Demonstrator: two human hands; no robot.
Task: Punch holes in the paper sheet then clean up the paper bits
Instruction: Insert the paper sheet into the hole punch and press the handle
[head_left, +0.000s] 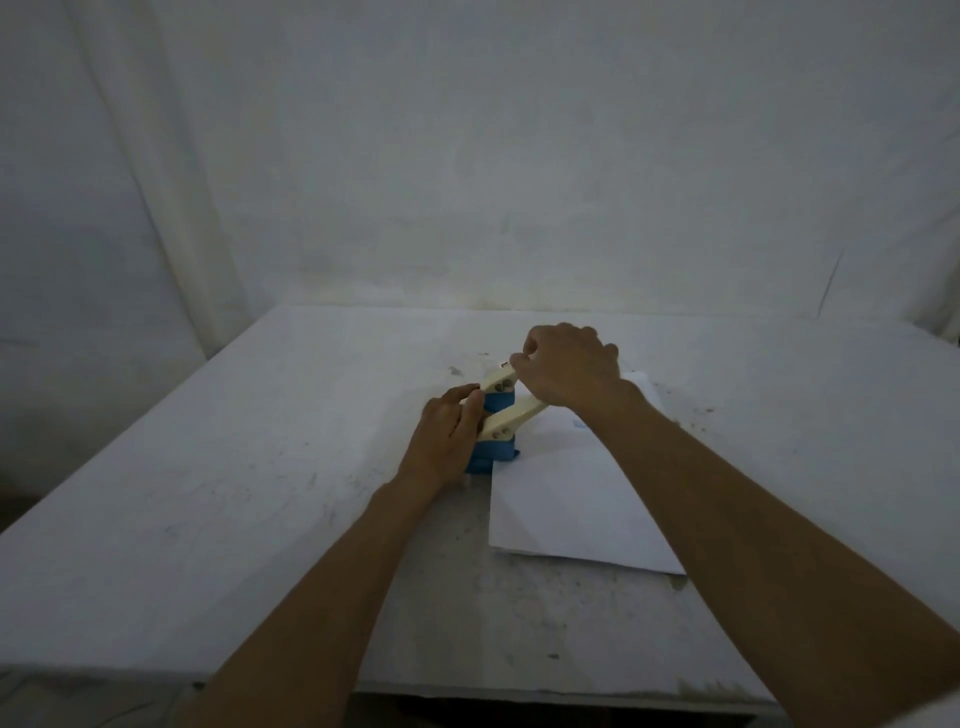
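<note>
blue hole punch with cream lever arms (496, 426) on white paper sheet's (571, 499) edge, left hand (447, 436) gripping its base, right hand (566, 371) closed on raised lever, scuffed white table (208, 467)

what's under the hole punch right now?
The hole punch sits on the white table, at the left edge of the paper sheet. Whether that edge is in the slot is hidden by the left hand and right hand.
</note>
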